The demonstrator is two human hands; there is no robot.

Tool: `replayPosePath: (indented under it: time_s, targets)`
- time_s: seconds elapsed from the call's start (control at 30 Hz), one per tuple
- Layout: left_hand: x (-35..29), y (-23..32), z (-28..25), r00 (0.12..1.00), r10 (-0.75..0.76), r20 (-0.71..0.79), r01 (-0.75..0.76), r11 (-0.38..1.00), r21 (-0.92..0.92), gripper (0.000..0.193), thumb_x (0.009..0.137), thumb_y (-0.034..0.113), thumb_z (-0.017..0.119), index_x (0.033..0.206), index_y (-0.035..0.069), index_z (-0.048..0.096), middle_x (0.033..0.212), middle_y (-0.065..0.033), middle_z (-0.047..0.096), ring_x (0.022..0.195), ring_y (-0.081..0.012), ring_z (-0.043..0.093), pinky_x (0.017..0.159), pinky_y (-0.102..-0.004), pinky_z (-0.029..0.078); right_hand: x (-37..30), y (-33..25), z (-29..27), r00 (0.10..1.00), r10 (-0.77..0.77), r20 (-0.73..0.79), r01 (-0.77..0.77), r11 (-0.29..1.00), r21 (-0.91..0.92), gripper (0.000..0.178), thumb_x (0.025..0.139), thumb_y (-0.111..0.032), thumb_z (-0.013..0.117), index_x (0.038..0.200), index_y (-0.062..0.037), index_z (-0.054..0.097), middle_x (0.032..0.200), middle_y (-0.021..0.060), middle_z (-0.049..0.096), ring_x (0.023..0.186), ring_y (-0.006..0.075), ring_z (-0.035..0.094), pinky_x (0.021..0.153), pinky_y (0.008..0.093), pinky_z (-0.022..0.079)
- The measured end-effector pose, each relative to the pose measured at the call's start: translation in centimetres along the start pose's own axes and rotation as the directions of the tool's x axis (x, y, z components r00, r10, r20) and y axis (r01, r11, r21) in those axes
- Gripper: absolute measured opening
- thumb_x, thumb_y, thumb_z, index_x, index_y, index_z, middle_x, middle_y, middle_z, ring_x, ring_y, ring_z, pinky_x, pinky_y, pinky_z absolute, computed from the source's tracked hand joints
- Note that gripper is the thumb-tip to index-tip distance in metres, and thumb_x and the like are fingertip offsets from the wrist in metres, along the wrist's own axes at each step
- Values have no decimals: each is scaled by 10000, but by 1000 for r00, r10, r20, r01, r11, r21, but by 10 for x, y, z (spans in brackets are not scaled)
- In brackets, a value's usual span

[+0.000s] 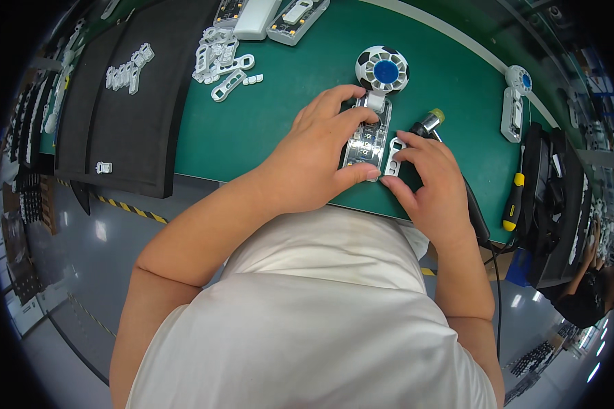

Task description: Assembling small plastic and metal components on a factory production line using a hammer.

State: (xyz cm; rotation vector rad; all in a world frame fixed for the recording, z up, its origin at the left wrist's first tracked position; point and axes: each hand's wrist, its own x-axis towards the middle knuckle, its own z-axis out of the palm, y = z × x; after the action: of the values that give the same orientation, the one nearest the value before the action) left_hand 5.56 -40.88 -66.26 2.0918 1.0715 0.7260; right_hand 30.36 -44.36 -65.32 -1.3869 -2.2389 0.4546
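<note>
On the green work surface lies what looks like a handheld fan, with a clear casing [366, 144] that shows a circuit board inside. Its round head [386, 71] has a black-and-white football pattern and a blue centre. My left hand [310, 153] grips the casing from the left, thumb at the near end and fingers over the far part. Just right of the casing, my right hand [435, 180] pinches a small white plastic cover plate [393, 158] with openings, holding it upright along its length. Whether the plate touches the casing I cannot tell.
Beyond my right hand lies a mallet [430, 123]. A yellow-and-black screwdriver [514, 201] and another fan [513, 112] are at the right. White plates [218, 54] are heaped at the back left, beside a black foam board [136, 116]. A person [589, 296] works far right.
</note>
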Motion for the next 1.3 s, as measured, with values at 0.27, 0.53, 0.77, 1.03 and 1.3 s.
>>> replayPosePath:
  time_s: [0.27, 0.53, 0.77, 1.03, 1.3]
  targets:
    - [0, 1, -1, 1000, -2, 3, 2, 1000, -4, 646, 881, 228, 895, 1433, 90, 588, 1620, -197, 403, 1475, -430, 431, 1202, -501, 416, 0, -1, 0, 1000, 12, -8, -12, 1000, -5, 384, 777, -117, 915, 1094, -42, 712, 1367, 154, 729, 1224, 396, 662, 1080, 490, 521]
    - [5, 3, -4, 999, 48, 10, -48, 997, 61, 659, 856, 222, 912, 1425, 88, 608, 1607, -197, 417, 1499, -433, 408, 1204, -518, 420, -1, -2, -1, 1000, 26, 3, -26, 1000, -4, 397, 782, -117, 915, 1114, -42, 711, 1397, 158, 716, 1249, 405, 653, 1087, 489, 520]
    - [4, 1, -1, 998, 54, 13, -54, 998, 37, 674, 848, 226, 916, 1430, 93, 602, 1611, -196, 407, 1499, -436, 404, 1197, -519, 430, -2, -3, -3, 999, 31, 8, -31, 999, -4, 392, 789, -114, 911, 1119, -41, 713, 1406, 150, 713, 1261, 402, 648, 1091, 486, 520]
    - [3, -2, 0, 1000, 16, 24, -16, 999, -31, 683, 854, 222, 912, 1439, 104, 580, 1632, -195, 371, 1476, -442, 422, 1193, -509, 429, -2, 0, 0, 1000, 27, -9, -27, 1000, 1, 382, 791, -117, 910, 1108, -30, 715, 1382, 140, 729, 1243, 389, 659, 1082, 480, 527]
    - [3, 0, -1, 999, 17, 28, -16, 999, -32, 668, 856, 225, 912, 1427, 106, 587, 1631, -192, 377, 1472, -443, 425, 1201, -509, 419, -3, 2, 2, 999, 8, -37, -8, 1000, -18, 406, 787, -127, 916, 1132, -22, 729, 1368, 131, 740, 1216, 376, 675, 1064, 471, 539]
